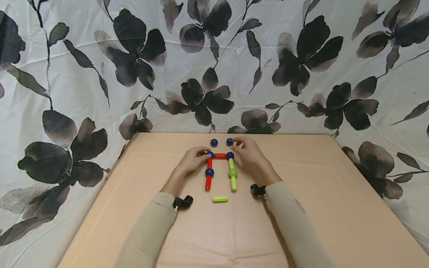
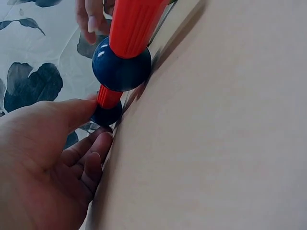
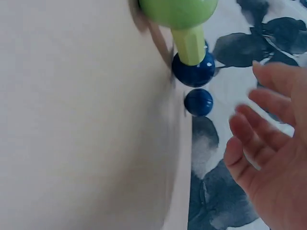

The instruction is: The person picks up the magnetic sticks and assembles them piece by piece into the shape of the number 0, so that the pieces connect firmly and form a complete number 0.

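My left hand [image 1: 191, 160] pinches the dark blue ball [image 2: 107, 116] at the far left corner of a joined toy frame, thumb on one side and fingers beneath. Two red rods [image 1: 208, 182] and a blue ball [image 2: 121, 69] form the frame's left side; another red rod [image 1: 219, 156] spans the far end. On the right side, lime green rods [image 1: 233, 184] join a green ball [image 1: 232, 173], with a blue corner ball [image 3: 194, 72] beyond. My right hand [image 3: 276, 139] has its fingers loosely spread, apart from a loose blue ball [image 3: 198, 102] nearby.
Another loose blue ball [image 1: 213, 142] sits near the table's far edge. One lime green rod [image 1: 220, 199] lies by itself on the near side of the frame. A flowered cloth [image 1: 254, 74] hangs behind the tan tabletop [image 1: 335, 208].
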### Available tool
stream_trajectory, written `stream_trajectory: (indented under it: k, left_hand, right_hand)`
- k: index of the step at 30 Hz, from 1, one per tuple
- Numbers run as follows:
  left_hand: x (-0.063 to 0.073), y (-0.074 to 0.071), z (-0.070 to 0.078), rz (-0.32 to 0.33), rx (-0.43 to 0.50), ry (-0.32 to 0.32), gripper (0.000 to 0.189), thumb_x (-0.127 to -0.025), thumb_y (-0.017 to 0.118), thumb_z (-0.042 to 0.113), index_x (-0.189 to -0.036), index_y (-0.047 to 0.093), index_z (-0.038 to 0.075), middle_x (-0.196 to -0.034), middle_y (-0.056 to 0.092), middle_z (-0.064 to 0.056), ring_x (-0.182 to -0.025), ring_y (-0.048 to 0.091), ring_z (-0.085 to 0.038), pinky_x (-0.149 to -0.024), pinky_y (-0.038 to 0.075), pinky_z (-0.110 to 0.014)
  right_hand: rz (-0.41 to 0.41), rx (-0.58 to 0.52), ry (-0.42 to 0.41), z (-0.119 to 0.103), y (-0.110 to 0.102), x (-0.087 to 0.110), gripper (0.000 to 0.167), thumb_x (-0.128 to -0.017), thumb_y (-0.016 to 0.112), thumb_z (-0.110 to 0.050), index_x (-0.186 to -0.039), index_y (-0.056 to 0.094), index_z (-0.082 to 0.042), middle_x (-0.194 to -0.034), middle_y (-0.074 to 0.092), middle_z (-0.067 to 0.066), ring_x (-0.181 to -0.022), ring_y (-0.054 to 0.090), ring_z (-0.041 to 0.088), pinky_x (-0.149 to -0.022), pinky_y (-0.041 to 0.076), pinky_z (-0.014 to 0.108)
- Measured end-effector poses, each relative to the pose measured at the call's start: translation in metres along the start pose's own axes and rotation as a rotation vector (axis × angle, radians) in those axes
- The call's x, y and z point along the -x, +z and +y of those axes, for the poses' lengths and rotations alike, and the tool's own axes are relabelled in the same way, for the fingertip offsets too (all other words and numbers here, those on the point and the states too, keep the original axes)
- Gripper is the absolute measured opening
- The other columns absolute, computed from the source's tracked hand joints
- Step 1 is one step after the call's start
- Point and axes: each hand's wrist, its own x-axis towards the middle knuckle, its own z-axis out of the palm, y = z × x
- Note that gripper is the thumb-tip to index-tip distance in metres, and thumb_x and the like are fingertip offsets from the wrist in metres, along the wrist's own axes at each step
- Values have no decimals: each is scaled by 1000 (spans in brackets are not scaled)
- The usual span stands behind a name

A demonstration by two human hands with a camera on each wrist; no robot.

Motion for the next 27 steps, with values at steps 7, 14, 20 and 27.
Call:
stream_trajectory:
  k: [7, 14, 20, 27]
  left_hand:
    - [1, 1, -1, -5, 5, -12, 34, -102, 68, 33, -132, 70, 18, -110, 71, -5, -97, 60, -23, -82, 48, -31]
    - [0, 0, 0, 10, 6, -8, 31, -102, 68, 33, -130, 71, 18, -109, 72, -6, -97, 61, -23, -84, 48, -32]
    - [2, 0, 1, 10, 2, -19, 31, -102, 68, 33, -130, 70, 19, -109, 71, -5, -98, 60, -24, -85, 48, -33]
    - [2, -1, 1, 5, 6, -25, 33, -103, 67, 33, -132, 69, 18, -111, 70, -6, -98, 59, -24, -85, 48, -32]
  right_hand:
    - [31, 118, -8, 0, -1, -29, 58, -102, 67, -28, -154, 48, -11, -161, 39, 16, -133, 53, 37, -110, 46, 54]
    - [22, 229, 33, 0, 8, -42, 59, -104, 64, -29, -157, 45, -13, -163, 37, 16, -151, 32, 40, -122, 30, 58]
    - [-29, 301, 69, 6, 22, -42, 58, -106, 59, -32, -159, 42, -17, -167, 32, 17, -153, 30, 42, -123, 29, 60]
    - [-90, 351, 85, 9, 29, -44, 59, -108, 56, -33, -163, 37, -22, -165, 36, 15, -151, 36, 39, -121, 32, 59]
